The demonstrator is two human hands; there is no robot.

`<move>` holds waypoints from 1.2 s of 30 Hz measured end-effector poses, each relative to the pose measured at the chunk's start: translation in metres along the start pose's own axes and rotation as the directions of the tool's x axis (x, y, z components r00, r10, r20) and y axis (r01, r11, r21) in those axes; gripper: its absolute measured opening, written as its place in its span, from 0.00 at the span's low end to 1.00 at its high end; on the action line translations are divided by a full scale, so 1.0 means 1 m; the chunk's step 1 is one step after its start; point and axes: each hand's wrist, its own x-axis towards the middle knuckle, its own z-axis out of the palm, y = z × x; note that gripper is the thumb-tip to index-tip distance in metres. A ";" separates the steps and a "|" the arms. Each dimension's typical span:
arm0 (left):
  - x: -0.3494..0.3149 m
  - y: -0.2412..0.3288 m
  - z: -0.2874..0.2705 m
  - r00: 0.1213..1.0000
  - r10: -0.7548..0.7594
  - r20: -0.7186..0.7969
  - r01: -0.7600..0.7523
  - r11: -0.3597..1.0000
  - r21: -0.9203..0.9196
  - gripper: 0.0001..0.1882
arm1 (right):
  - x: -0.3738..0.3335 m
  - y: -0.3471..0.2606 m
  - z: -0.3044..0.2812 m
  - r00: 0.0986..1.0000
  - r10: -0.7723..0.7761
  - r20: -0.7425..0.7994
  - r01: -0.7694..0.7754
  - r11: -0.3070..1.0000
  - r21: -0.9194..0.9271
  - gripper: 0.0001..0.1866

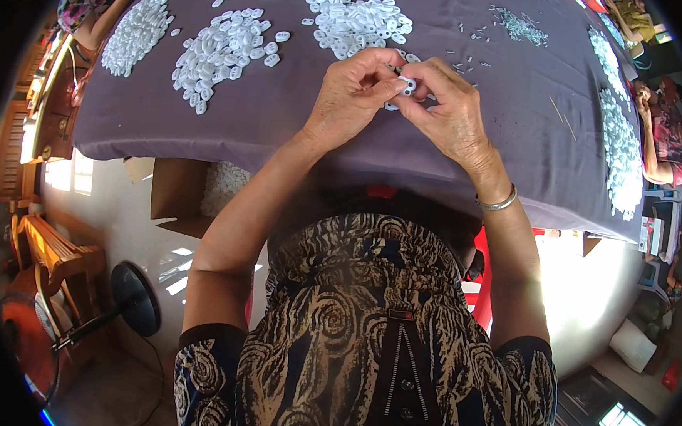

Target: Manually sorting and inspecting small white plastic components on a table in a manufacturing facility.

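Note:
Above the near part of the cloth, my two hands meet at a small white plastic piece [409, 85] with dark holes in it. My left hand [347, 98] pinches it from the left, thumb tip pressed to it. From the other side my right hand [448, 111] grips it with curled fingers; a metal bangle circles that wrist. Another white piece shows just under the fingers, partly hidden. Just beyond my hands lies a heap of similar white pieces [362, 25], with a second heap [222, 52] to the left. Small metal screws or pins [523, 27] lie scattered at the far right.
A dark purple-grey cloth [237, 130] covers the table. More white pieces lie along its left [138, 33] and right [622, 154] edges, near other people. Below it stands an open cardboard box [176, 189]. A wooden chair [61, 248] and a black round-based stand [136, 299] are at lower left.

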 end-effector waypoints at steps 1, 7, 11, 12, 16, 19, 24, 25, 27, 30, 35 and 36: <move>-0.001 0.000 0.000 1.000 -0.003 0.000 0.003 1.000 0.001 0.10 | 0.000 -0.001 0.000 1.000 0.002 -0.003 -0.002 1.000 -0.001 0.17; 0.000 -0.002 0.000 0.998 -0.037 0.059 0.040 0.998 -0.048 0.12 | 0.002 -0.007 -0.004 0.995 -0.018 0.095 0.041 0.971 -0.237 0.15; -0.001 0.002 0.001 0.985 -0.148 0.092 0.160 0.977 -0.139 0.14 | -0.004 -0.002 0.001 0.982 0.024 0.190 0.038 0.948 -0.317 0.14; -0.002 0.002 0.001 0.984 -0.149 0.095 0.161 0.977 -0.139 0.14 | -0.005 -0.002 0.002 0.978 0.027 0.209 0.038 0.952 -0.304 0.14; -0.003 0.002 0.003 0.982 -0.163 0.097 0.180 0.964 -0.196 0.17 | -0.009 -0.001 0.005 0.972 0.032 0.233 0.039 0.955 -0.295 0.14; -0.002 0.007 0.002 0.977 -0.173 0.125 0.194 0.964 -0.182 0.18 | -0.010 -0.001 0.004 0.965 0.051 0.257 0.030 0.954 -0.299 0.15; 0.001 0.010 -0.006 0.961 -0.195 0.198 0.227 0.962 -0.151 0.19 | -0.010 -0.001 0.005 0.954 0.003 0.299 0.091 0.949 -0.303 0.16; 0.002 0.012 -0.008 0.952 -0.200 0.233 0.239 0.959 -0.153 0.20 | -0.011 -0.002 0.005 0.954 0.011 0.300 0.084 0.950 -0.300 0.16; 0.006 0.012 -0.012 0.946 -0.190 0.261 0.234 0.961 -0.148 0.20 | -0.008 -0.001 0.005 0.969 -0.037 0.244 0.114 0.944 -0.309 0.16; 0.004 0.012 -0.015 0.948 -0.222 0.227 0.234 0.972 -0.025 0.19 | -0.008 -0.006 0.007 0.971 0.011 0.240 0.066 0.949 -0.309 0.16; 0.010 -0.001 -0.039 0.999 0.016 -0.040 -0.006 0.971 0.239 0.11 | 0.000 0.013 -0.025 0.995 0.096 -0.021 -0.098 0.958 -0.270 0.13; 0.013 -0.004 -0.049 0.969 0.193 -0.151 -0.112 0.897 0.427 0.08 | 0.002 0.021 -0.032 0.974 0.150 -0.172 -0.184 0.961 -0.207 0.12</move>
